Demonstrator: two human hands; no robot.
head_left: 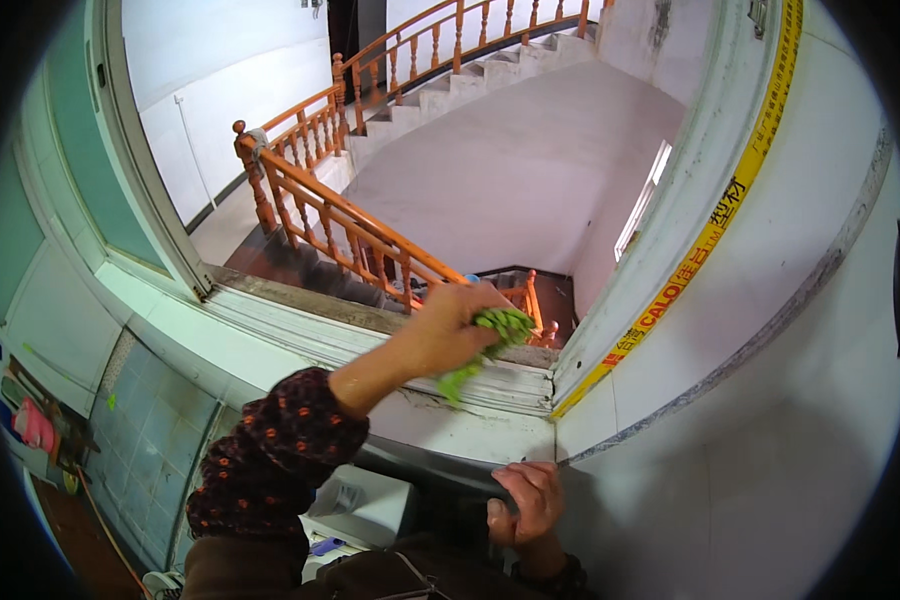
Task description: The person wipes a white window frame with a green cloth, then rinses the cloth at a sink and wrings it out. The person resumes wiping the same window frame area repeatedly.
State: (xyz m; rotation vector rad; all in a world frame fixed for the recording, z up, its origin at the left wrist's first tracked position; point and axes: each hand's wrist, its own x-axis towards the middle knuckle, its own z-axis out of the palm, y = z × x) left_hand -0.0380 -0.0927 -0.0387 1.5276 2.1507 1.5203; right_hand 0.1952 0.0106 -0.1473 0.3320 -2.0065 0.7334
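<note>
My left hand (448, 330) is closed around a bright green cloth (505, 325) with a nubby texture. It is stretched out over the window sill track (370, 350), close to the right end of the frame. Part of the cloth hangs below my fingers against the track. My right hand (526, 503) is held nearer to me, below the sill and beside the tiled wall. It holds nothing, its fingers loosely bent and the thumb apart. A dark floral sleeve (280, 440) covers my left forearm.
Through the window opening are an orange wooden banister (360, 235) and a curving staircase (470, 80). A sliding green-glass pane (90, 140) is at left. Yellow printed tape (710, 220) runs up the right frame. A white container (360, 500) and a pink item (33, 425) sit lower down.
</note>
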